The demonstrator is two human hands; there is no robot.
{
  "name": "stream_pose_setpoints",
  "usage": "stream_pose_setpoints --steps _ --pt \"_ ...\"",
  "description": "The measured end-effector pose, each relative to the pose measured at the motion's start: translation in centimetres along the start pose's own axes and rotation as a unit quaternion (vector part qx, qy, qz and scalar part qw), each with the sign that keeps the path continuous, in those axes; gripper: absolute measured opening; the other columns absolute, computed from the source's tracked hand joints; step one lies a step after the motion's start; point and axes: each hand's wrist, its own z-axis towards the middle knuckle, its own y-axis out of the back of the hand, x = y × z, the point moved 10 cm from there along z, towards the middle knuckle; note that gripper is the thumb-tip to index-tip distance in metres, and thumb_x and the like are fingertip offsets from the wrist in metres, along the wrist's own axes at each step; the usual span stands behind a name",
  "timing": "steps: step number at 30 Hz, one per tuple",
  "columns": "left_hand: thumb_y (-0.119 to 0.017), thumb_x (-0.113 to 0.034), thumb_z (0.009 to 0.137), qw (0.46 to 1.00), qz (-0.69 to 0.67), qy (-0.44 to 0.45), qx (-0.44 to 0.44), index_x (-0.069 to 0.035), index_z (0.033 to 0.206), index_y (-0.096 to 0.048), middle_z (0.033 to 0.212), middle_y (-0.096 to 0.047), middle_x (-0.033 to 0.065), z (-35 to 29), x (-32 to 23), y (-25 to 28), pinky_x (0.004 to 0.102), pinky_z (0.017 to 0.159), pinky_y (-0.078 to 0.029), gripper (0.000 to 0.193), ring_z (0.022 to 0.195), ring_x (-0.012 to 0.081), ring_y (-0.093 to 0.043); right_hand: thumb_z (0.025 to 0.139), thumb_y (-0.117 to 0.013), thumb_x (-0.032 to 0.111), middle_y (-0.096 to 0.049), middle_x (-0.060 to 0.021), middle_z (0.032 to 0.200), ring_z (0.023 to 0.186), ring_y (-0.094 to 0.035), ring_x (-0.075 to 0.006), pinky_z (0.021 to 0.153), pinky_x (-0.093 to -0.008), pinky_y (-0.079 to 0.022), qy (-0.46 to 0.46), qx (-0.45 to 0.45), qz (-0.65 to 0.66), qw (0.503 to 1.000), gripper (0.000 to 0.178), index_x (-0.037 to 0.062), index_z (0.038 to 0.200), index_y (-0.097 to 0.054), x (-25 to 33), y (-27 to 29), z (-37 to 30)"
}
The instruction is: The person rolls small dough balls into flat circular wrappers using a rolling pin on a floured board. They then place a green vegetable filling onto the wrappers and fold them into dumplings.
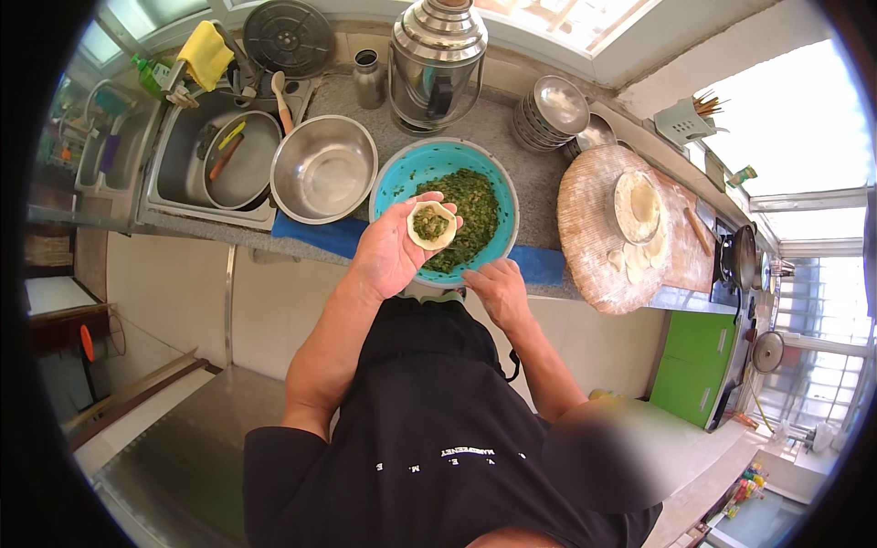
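Note:
On the fingers of my left hand (391,245) rests a round dumpling wrapper (444,239), with a lump of green filling (429,222) in its middle. The hand is palm up, above the left part of a turquoise basin (388,183). Chopped green filling mix (475,205) covers much of the basin's bottom. My right hand (499,290) is at the basin's near right rim, its fingers curled together. What those fingers hold, if anything, is hidden.
Left of the basin stand a steel bowl (306,178) and a sink (169,178) with a pan (260,187) inside. Behind are a large steel pot (425,68) and stacked bowls (528,128). To the right, a floured round board (585,228) carries wrappers (633,265); a rolling pin (699,230) lies beyond.

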Motion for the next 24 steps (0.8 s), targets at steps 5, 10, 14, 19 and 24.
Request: stream_pose_setpoints --steps 5,10,14,19,24 --pt "-0.043 -0.023 0.114 0.999 0.045 0.017 -0.005 0.004 0.141 -0.056 0.135 -0.068 0.0225 0.0 0.5 -0.1 0.0461 0.111 -0.055 0.04 0.13 0.0371 -0.066 0.082 -0.083 0.034 -0.063 -0.0038 0.097 0.096 -0.062 -0.0265 0.091 -0.0411 -0.046 0.025 0.09 0.039 0.995 0.042 0.0151 0.119 -0.076 1.1 -0.8 0.3" --pt "-0.041 -0.021 0.115 0.995 0.097 0.032 0.021 0.002 0.142 -0.056 0.133 -0.07 0.0216 0.2 1.4 -1.0 0.0452 0.108 -0.057 0.039 0.126 0.0354 -0.068 0.078 -0.086 0.039 -0.067 -0.0025 0.114 0.107 -0.063 -0.0262 0.093 -0.0431 -0.047 0.051 -0.13 0.06 0.988 0.052 0.0175 0.124 -0.076 3.3 7.5 1.6" --pt "-0.04 -0.02 0.115 0.991 0.115 0.057 0.035 0.002 0.143 -0.056 0.132 -0.07 0.0211 0.2 2.5 -2.1 0.0441 0.107 -0.057 0.039 0.124 0.0325 -0.069 0.078 -0.077 0.019 -0.065 0.0006 0.113 0.103 -0.063 -0.0217 0.089 -0.0408 -0.049 0.135 -0.212 -0.018 0.968 0.038 0.0218 0.115 -0.077 5.6 10.9 3.4" --pt "-0.039 -0.02 0.115 0.987 0.13 0.074 0.061 0.002 0.143 -0.056 0.135 -0.068 0.02 0.4 3.9 -2.3 0.0429 0.107 -0.056 0.039 0.125 0.0279 -0.068 0.077 -0.072 0.021 -0.064 0.001 0.114 0.102 -0.063 -0.0217 0.088 -0.0404 -0.05 0.167 -0.201 -0.033 0.965 0.031 0.02 0.107 -0.078 5.6 11.1 4.5" --pt "-0.041 -0.023 0.116 0.968 0.215 0.098 0.082 -0.003 0.149 -0.054 0.144 -0.064 0.0152 0.0 5.1 -2.2 0.0399 0.109 -0.055 0.041 0.128 0.0242 -0.065 0.074 -0.079 0.016 -0.063 0.0012 0.115 0.104 -0.063 -0.0232 0.087 -0.041 -0.05 0.136 -0.199 0.036 0.97 0.032 0.0186 0.106 -0.078 4.4 11.1 5.2"
